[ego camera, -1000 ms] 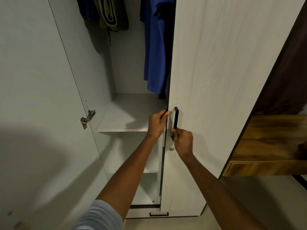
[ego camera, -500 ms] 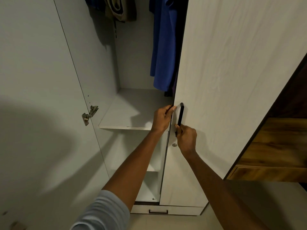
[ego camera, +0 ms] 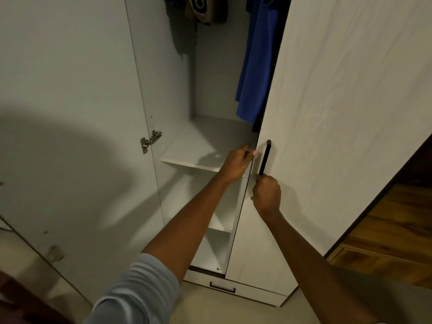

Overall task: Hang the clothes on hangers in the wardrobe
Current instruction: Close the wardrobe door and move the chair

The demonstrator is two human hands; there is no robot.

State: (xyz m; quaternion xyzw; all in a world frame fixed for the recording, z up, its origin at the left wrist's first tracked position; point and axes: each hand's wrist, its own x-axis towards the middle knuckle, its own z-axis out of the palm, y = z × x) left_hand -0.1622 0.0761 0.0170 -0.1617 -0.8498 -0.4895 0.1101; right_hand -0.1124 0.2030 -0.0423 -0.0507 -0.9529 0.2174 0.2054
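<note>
A blue garment [ego camera: 254, 66] hangs inside the open wardrobe, partly hidden behind the pale right door [ego camera: 339, 101]. A beige and dark garment [ego camera: 201, 10] hangs further left at the top edge of view. My right hand [ego camera: 267, 195] grips the lower end of the door's black bar handle [ego camera: 265, 157]. My left hand [ego camera: 236, 164] holds the door's free edge just left of the handle, thumb on the front, and it looks blurred. No hangers or rail are in view.
The left door [ego camera: 70, 113] stands swung open, its hinge [ego camera: 149, 141] showing. A white shelf [ego camera: 198, 146] lies under the hanging clothes, with lower shelves beneath and a drawer [ego camera: 222, 287] at the bottom. Brown wooden furniture [ego camera: 397, 230] stands to the right.
Both hands have stayed on the right door, one at its edge and one on its handle. The view has drifted, so the wardrobe sits further right and higher in the frame.
</note>
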